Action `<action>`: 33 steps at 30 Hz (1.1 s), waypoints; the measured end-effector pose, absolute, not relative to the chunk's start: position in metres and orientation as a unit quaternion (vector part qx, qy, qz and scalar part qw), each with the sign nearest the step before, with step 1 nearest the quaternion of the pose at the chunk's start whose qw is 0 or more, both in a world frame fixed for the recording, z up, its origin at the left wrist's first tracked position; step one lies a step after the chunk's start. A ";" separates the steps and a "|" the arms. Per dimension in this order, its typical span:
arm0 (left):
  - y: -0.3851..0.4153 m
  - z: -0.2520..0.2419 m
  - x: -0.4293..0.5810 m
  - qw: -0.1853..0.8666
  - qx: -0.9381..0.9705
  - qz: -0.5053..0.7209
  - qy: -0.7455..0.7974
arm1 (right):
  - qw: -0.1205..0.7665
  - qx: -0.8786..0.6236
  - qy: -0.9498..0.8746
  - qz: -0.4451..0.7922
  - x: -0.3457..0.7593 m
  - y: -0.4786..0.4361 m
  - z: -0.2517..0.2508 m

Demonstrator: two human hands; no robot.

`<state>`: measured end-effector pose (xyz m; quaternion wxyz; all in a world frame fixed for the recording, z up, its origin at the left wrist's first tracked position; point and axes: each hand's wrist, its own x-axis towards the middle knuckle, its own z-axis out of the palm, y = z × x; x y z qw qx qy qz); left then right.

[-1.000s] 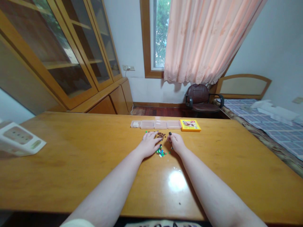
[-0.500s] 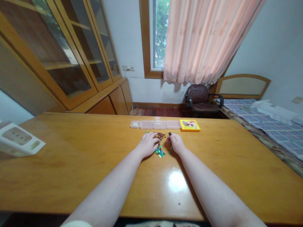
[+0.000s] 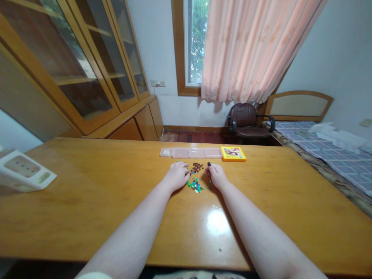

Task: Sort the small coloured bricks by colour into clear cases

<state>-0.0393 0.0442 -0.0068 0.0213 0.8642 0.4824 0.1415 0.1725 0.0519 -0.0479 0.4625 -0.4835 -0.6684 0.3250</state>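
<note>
Left hand (image 3: 178,176), right hand (image 3: 216,175) flank bricks (image 3: 195,185), well inside table (image 3: 87,193) edges.

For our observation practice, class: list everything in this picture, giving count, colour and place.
table: one, honey-brown wood, foreground
clear box: one, transparent, table's far side
yellow box: one, yellow, beside clear box
brown pieces: one pile, brown, between hands
mixed pieces: one pile, green and blue, just nearer
white device: one, white, table's left
cabinet: one, wooden, glass-doored, left
curtain: one, pink, over window
chair: one, dark brown, below curtain
bed: one, checked cover, right
left hand: one, bare, left of pieces
right hand: one, bare, right of pieces
</note>
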 end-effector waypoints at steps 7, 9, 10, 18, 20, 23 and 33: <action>0.043 -0.005 -0.042 0.018 0.862 0.144 0.486 | 0.469 -0.478 -0.664 0.332 0.171 0.051 -0.046; 0.042 -0.007 -0.041 0.028 0.879 0.139 0.454 | 0.471 -0.480 -0.661 0.334 0.170 0.051 -0.045; 0.041 -0.009 -0.040 0.031 0.885 0.136 0.445 | 0.471 -0.482 -0.659 0.334 0.170 0.050 -0.044; 0.041 -0.013 -0.037 0.050 0.877 0.139 0.457 | 0.463 -0.487 -0.662 0.332 0.170 0.050 -0.043; 0.041 -0.013 -0.036 0.051 0.875 0.139 0.461 | 0.463 -0.485 -0.663 0.333 0.170 0.050 -0.042; 0.041 -0.014 -0.036 0.053 0.874 0.130 0.465 | 0.463 -0.483 -0.665 0.332 0.170 0.049 -0.041; 0.041 -0.005 -0.041 0.028 0.873 0.119 0.472 | 0.458 -0.489 -0.668 0.323 0.173 0.052 -0.047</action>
